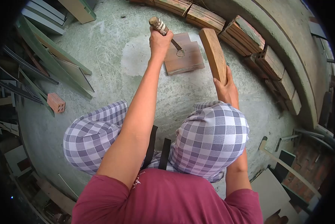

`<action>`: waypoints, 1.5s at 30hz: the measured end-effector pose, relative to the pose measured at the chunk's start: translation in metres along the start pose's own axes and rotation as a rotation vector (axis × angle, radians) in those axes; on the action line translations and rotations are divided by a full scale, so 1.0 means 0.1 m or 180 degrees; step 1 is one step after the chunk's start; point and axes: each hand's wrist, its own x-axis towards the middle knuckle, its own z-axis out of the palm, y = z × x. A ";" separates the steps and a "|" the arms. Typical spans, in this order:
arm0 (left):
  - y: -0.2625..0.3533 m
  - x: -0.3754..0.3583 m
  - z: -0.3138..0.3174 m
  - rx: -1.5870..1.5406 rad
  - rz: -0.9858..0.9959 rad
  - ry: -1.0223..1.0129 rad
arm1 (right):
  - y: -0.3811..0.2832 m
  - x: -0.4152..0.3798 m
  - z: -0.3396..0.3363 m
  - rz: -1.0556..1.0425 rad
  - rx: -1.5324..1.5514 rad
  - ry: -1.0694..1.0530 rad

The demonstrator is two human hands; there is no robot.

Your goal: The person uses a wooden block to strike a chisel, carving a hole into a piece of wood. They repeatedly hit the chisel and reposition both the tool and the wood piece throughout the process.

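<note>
I crouch over a concrete floor, knees in checked shorts. My left hand (pixel 160 40) is closed around the wooden handle of a chisel (pixel 159 25), whose metal tip rests on a flat wooden block (pixel 188 61) beside a round mark cut in it. My right hand (pixel 226 87) grips the lower end of a thick wooden stick (pixel 213 52), held raised and tilted to the right of the block.
Stacked bricks and wood pieces (pixel 245 35) curve along a low wall at the back right. Green boards and strips (pixel 52 56) lie at left, with a single red brick (pixel 56 102). Boards and scrap (pixel 283 175) lie at lower right.
</note>
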 end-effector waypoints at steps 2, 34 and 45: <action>0.01 0.00 0.01 -0.0064 -0.0021 -0.0029 | -0.47 0.11 -0.25 0.0144 -0.0133 -0.0230; -0.07 -0.08 0.16 -0.0497 0.0481 -0.0085 | -2.13 1.10 -0.57 -0.3024 -0.1624 -0.0389; -0.02 -0.08 0.09 -0.0427 0.0343 -0.0083 | -2.01 0.78 -0.50 -0.2425 -0.2512 -0.0854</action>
